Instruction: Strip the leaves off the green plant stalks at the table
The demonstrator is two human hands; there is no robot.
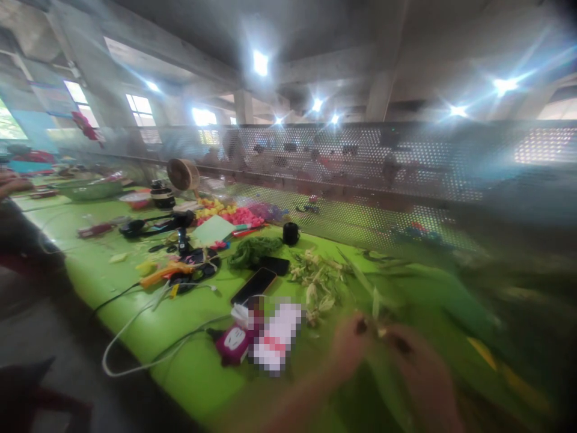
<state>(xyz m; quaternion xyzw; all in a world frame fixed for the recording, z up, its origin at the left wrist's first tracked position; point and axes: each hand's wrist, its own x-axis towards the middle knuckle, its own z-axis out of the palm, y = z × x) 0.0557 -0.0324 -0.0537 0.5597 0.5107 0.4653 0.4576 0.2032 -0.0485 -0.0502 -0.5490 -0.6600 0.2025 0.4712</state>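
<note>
The picture is blurred by motion. My left hand [349, 343] and my right hand [417, 367] are close together low in the view, over a bright green table [193, 373]. Both pinch a small pale green leafy piece [376, 322] between their fingertips. Just beyond them lies a loose pile of pale artificial flowers and leaves [318, 276]. Long green leaf strips [451, 300] spread out to the right of my hands.
A black phone [253, 285] lies left of the pile, beside a magenta charger [234, 344] with white cables [135, 337]. Farther off are green yarn [252, 249], a black cup [291, 233], pink and yellow petals [234, 213], a small fan [183, 174] and a perforated metal screen [360, 168]. Another person's hand [13, 183] shows at far left.
</note>
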